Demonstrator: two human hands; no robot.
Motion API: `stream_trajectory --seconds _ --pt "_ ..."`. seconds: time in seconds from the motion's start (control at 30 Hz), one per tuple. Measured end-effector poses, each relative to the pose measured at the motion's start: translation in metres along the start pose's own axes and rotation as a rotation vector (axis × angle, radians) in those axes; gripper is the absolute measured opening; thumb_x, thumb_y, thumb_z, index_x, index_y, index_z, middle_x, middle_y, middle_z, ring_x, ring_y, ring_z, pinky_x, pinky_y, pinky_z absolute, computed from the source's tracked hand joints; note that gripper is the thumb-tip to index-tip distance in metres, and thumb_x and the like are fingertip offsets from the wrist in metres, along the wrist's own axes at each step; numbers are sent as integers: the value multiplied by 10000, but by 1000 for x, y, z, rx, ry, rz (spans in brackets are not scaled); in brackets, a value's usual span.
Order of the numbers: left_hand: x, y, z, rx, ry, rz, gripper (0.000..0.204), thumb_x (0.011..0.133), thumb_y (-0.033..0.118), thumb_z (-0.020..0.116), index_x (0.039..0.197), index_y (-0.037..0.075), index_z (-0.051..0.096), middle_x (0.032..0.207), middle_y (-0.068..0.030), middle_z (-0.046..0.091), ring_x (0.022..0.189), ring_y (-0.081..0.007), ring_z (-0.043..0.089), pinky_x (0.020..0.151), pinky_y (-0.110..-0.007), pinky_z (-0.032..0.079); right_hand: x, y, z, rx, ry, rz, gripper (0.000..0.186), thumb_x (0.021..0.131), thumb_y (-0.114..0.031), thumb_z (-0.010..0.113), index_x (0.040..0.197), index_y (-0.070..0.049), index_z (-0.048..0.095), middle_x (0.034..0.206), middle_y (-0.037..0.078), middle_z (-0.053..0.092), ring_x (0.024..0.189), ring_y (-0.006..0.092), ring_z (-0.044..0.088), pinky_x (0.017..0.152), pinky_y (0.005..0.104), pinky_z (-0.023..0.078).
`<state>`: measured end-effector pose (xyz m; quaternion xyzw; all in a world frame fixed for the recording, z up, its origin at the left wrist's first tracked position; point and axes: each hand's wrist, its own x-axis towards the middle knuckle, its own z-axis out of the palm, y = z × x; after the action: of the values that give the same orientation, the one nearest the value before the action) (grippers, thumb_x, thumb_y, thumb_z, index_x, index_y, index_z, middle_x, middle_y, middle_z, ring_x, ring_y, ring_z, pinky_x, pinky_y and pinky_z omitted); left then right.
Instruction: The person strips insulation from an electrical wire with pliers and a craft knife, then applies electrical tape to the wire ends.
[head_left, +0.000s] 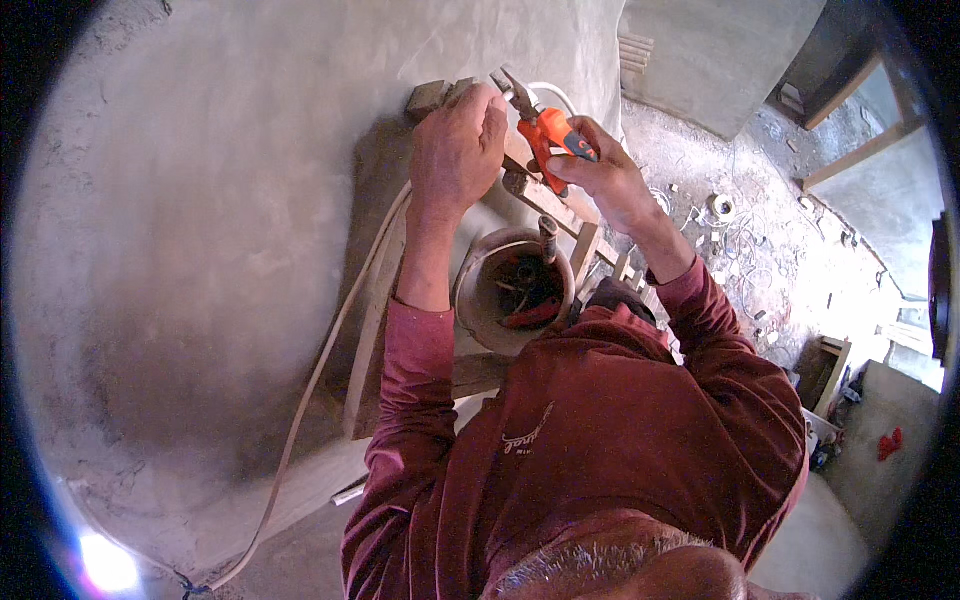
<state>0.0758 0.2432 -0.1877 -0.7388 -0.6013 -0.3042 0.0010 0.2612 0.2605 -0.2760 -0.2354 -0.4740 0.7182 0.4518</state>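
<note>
A person in a dark red long-sleeved shirt works close against a grey plastered cement wall [220, 200], both arms raised to a recess at the far edge of the wall. The left hand [458, 150] is clenched around something at the opening, apparently pinning it steady; what it grips is hidden behind the fingers. The right hand [600, 175] is closed on the orange-handled steel pliers [545, 125], whose pointed nose reaches toward the left hand's fingertips, so that one hand braces while the other works the tool. A pale flat cable [330, 350] runs from near the left hand down along the wall to the floor at the near left, hanging slack. Below the hands, a round dusty metal bucket [480, 290] holding red-handled tools and loose bits rests on a rough wooden scaffold of planks [570, 225], kept within easy reach. To the right, well apart, the rubble-strewn concrete floor [760, 250] carries offcuts and scraps of wire.
</note>
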Motion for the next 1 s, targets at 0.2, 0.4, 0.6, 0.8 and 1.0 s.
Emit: stream_trajectory --seconds 0.2,0.4,0.6,0.8,1.0 --pt "1 -3 2 51 13 22 155 1007 208 577 987 59 613 869 -167 691 812 -395 688 704 -505 533 6 -2 -6 73 -82 137 416 922 -224 735 1239 11 604 970 32 643 845 121 587 756 283 475" --pt "1 -1 2 101 -46 -1 225 1031 259 553 1075 64 655 899 -212 702 851 -443 688 707 -520 534 12 10 -1 31 -192 216 409 965 -260 699 1246 26 618 1002 47 673 869 127 610 788 288 479" --pt "3 -5 1 75 -25 31 206 1036 251 556 1061 66 643 914 -217 700 860 -443 688 706 -523 535 15 11 2 -9 -198 162 378 965 -255 683 1227 5 600 1000 38 653 895 131 604 823 306 483" --pt "3 0 -1 87 -44 4 193 1035 244 553 1075 70 626 952 -214 701 883 -444 684 720 -520 538 21 26 -2 -82 -243 76 413 949 -200 661 1299 -25 528 974 26 614 882 130 590 784 307 482" --pt "5 -8 7 125 10 70 182 1032 237 554 1079 72 618 942 -209 695 871 -437 687 715 -515 540 32 30 -3 -221 -199 11 438 918 -107 633 1327 -29 498 950 34 596 829 136 584 725 305 491"
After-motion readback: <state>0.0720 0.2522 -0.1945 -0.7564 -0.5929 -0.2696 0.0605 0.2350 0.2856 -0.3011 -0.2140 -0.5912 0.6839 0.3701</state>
